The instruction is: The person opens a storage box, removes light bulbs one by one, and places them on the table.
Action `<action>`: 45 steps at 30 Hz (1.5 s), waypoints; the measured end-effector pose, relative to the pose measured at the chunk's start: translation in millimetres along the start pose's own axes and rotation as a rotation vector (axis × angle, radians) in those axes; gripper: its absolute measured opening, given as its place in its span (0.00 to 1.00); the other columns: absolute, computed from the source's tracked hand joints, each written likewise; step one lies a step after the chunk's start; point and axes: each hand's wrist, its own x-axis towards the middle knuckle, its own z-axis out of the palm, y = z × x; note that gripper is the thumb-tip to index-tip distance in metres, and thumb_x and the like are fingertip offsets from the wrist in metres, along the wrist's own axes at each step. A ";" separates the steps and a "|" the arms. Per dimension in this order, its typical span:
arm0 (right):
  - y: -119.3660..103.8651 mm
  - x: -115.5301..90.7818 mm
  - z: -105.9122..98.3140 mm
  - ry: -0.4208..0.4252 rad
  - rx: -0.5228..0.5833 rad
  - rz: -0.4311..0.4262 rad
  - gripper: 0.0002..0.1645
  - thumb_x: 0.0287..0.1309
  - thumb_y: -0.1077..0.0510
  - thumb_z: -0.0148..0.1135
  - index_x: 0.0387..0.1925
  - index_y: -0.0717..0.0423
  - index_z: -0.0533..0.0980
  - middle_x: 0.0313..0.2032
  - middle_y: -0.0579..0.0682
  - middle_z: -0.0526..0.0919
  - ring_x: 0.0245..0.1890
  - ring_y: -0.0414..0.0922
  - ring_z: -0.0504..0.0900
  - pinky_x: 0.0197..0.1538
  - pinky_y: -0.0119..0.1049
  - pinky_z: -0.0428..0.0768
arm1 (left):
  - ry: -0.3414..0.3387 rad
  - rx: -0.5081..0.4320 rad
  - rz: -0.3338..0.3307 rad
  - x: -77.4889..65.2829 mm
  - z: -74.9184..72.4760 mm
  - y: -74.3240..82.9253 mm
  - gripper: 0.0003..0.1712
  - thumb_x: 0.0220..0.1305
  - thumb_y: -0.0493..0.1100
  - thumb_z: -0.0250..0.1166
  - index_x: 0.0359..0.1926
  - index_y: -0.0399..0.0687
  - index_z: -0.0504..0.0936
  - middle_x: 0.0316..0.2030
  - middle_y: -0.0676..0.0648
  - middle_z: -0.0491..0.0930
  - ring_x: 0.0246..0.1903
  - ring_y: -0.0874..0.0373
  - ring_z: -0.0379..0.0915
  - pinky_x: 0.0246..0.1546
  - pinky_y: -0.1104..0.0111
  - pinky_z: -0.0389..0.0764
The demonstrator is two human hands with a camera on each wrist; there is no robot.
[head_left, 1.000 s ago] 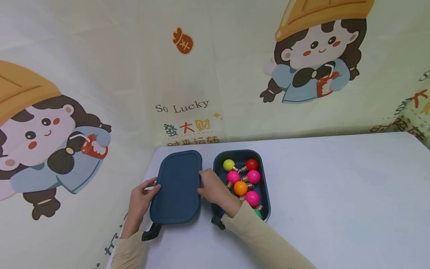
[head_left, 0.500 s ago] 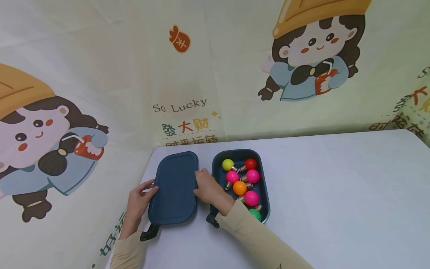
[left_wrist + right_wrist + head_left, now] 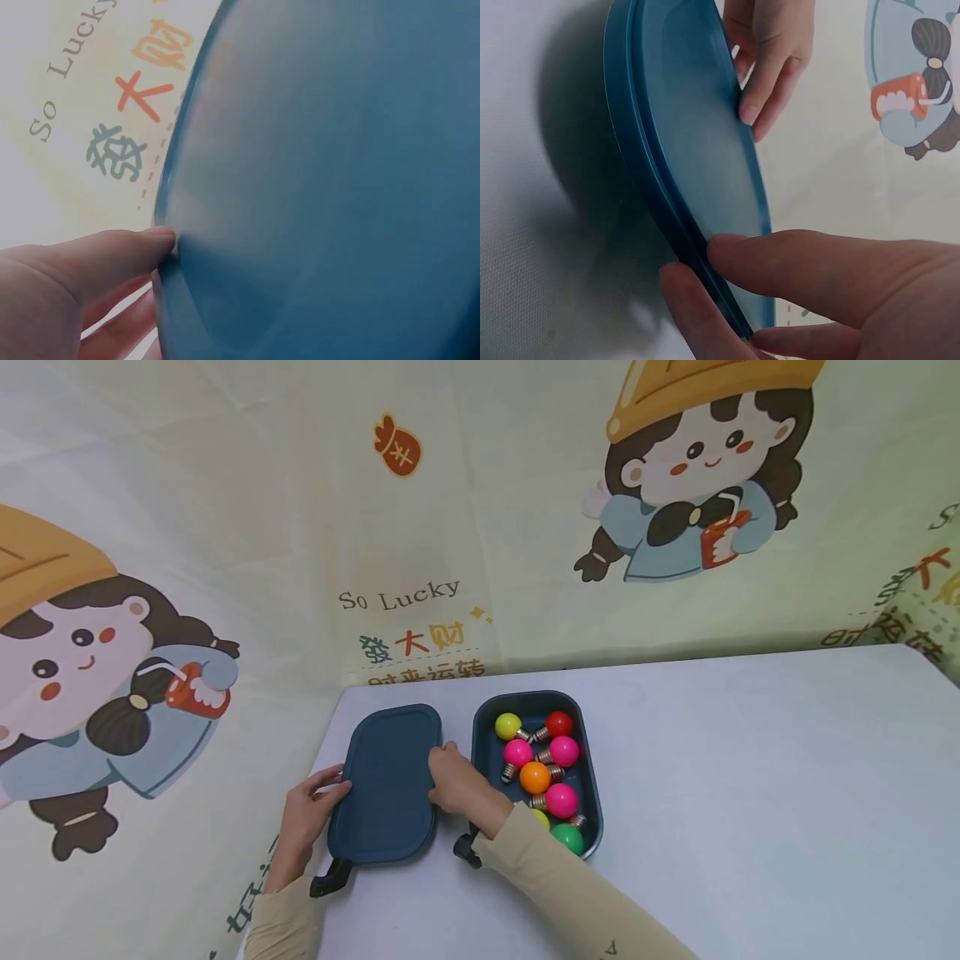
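A dark blue lid (image 3: 384, 785), rectangular with rounded corners, is held between both hands. My left hand (image 3: 306, 814) pinches its left edge, thumb (image 3: 127, 259) on the upper face and fingers underneath. On the opposite edge, my right hand (image 3: 463, 785) grips the grooved rim between thumb and fingers, as the right wrist view shows. There the lid looks tilted above the white surface, with a shadow beneath. Just right of it stands a matching dark blue box (image 3: 592, 777) with several coloured light bulbs (image 3: 535, 777). The right forearm hides the box's near left corner.
Everything rests on a white table (image 3: 750, 793), whose surface stretches far to the right. A cartoon-printed cloth (image 3: 525, 527) hangs behind and along the left side. Small black pieces (image 3: 331, 878) sit at both wrists.
The lid has come slightly nearer to me and a little left, with both hands still on it. A yellow bulb and more of the green one now show beside the right sleeve.
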 end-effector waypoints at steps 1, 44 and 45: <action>-0.4 0.4 0.3 -0.001 0.003 0.001 0.29 0.60 0.64 0.67 0.60 0.70 0.69 0.51 0.63 0.71 0.34 0.50 0.76 0.42 0.39 0.82 | -0.008 0.000 0.001 0.3 0.1 -1.2 0.28 0.69 0.49 0.64 0.66 0.42 0.74 0.59 0.36 0.76 0.46 0.55 0.79 0.37 0.82 0.75; -5.4 -4.0 3.3 0.008 -0.042 -0.040 0.37 0.66 0.54 0.63 0.68 0.69 0.62 0.65 0.64 0.69 0.52 0.52 0.79 0.58 0.42 0.80 | 0.050 0.066 -0.002 -17.5 -1.6 5.5 0.22 0.73 0.44 0.57 0.64 0.41 0.74 0.62 0.35 0.75 0.58 0.41 0.74 0.59 0.46 0.75; -5.3 -5.4 1.5 0.010 -0.042 -0.046 0.37 0.66 0.53 0.62 0.69 0.69 0.62 0.66 0.64 0.69 0.52 0.52 0.79 0.58 0.42 0.80 | 0.048 0.057 0.000 -18.0 -1.2 7.4 0.22 0.73 0.44 0.57 0.64 0.41 0.74 0.62 0.35 0.75 0.57 0.42 0.75 0.59 0.47 0.76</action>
